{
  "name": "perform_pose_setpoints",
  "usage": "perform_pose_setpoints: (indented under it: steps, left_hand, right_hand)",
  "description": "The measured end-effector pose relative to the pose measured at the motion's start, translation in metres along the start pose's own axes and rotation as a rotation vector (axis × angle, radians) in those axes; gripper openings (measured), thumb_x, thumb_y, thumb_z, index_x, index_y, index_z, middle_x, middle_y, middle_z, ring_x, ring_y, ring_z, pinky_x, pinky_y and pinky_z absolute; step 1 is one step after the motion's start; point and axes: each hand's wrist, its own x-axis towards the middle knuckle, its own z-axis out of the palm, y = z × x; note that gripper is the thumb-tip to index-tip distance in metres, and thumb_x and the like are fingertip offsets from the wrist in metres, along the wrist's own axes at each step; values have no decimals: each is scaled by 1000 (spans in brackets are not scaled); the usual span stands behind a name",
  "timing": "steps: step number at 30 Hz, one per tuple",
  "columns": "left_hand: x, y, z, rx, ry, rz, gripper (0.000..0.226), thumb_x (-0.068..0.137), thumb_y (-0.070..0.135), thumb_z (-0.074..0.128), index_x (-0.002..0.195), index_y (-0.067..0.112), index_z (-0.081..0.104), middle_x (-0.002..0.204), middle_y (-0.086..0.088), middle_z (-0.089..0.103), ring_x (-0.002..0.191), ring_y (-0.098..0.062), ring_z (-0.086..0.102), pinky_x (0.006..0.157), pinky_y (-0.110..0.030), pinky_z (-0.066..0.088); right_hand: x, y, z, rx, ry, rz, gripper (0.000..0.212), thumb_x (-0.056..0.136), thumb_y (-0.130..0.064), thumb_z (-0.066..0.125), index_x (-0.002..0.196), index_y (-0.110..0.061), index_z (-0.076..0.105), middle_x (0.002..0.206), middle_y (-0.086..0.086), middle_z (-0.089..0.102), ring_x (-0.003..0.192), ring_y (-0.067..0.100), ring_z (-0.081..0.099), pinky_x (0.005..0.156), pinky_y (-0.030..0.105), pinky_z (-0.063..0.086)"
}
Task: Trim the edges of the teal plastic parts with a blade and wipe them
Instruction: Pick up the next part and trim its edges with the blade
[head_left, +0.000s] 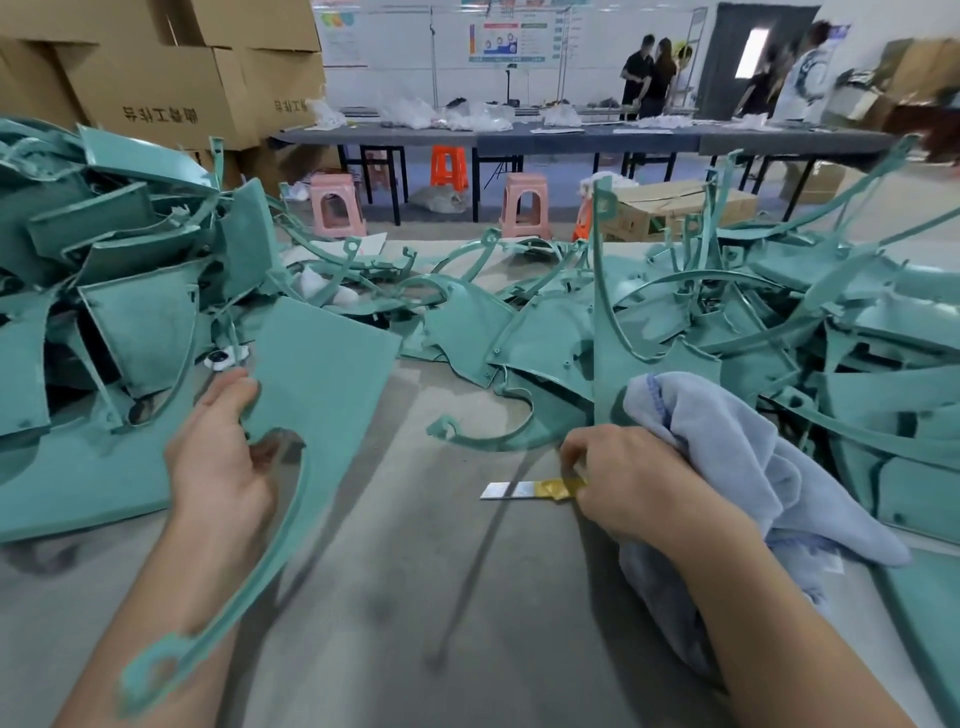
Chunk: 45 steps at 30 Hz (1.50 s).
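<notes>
Right now your right fingertips (574, 454) are curled in tight and pinch the yellow-wrapped end of the blade (506, 490). Its bare steel points left, low over the table (415, 597); whether it rests on the surface or hangs just clear cannot be told. That same right hand (634, 488) has the pale blue cloth (737, 467) bunched against it, trailing off to your right.

Your left hand (218, 462) grips the teal part (322, 374) at its inner edge. The thumb (231, 392) presses on top and the other fingers wrap under by the cut-out. The flat panel stands ahead of you and its long curved arm sweeps down across your forearm.

As I read it, you are readying the blade for a trimming pass. Settle your pinch on the wrapped end before you cut, and keep the cloth off the steel. Steady the thin arm, since it will likely flex. Draw the blade away from your holding thumb, at a shallow angle, in light strokes.

More teal parts lie in the left heap (130, 270) and the right heap (857, 353); which is finished I cannot tell.
</notes>
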Motion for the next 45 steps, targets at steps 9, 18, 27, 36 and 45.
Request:
perform_pose_setpoints:
  steps: [9, 18, 27, 36, 45]
  left_hand:
    - [-9, 11, 0, -80, -36, -25, 29, 93, 3, 54, 113, 17, 69, 112, -2, 75, 88, -19, 76, 74, -32, 62]
    - [-13, 17, -7, -128, -47, -4, 24, 94, 2, 49, 96, 19, 67, 78, 8, 75, 66, -9, 72, 49, -16, 51]
    - [-10, -24, -1, 567, -297, -20, 22, 83, -1, 68, 89, 17, 80, 84, -2, 79, 67, -14, 72, 59, -24, 55]
    - [-17, -32, -5, 839, -672, -178, 41, 77, 11, 75, 118, 13, 75, 108, -9, 77, 97, -28, 75, 83, -36, 57]
    - [-6, 14, -19, 429, -275, -245, 13, 90, 8, 62, 82, 10, 72, 79, -10, 77, 59, -21, 74, 44, -27, 55]
  right_hand:
    - [-2, -2, -3, 92, -172, -148, 25, 82, -6, 56, 76, -30, 59, 75, -9, 62, 67, 7, 54, 59, 24, 46]
    - [20, -25, 13, 308, 359, 212, 21, 99, -17, 56, 82, -13, 67, 65, 0, 61, 53, 16, 51, 49, 25, 33]
    - [5, -14, 14, 900, 205, 20, 24, 76, -18, 67, 58, -5, 57, 45, 1, 49, 43, 15, 36, 44, 25, 30]
    - [-6, -11, 2, 1505, -77, -67, 28, 95, -3, 57, 73, -6, 74, 61, 20, 58, 40, 22, 39, 39, 22, 33]
    - [5, -23, 9, 1452, -41, -214, 24, 96, 1, 61, 95, -11, 81, 92, 15, 75, 82, 20, 65, 76, 31, 49]
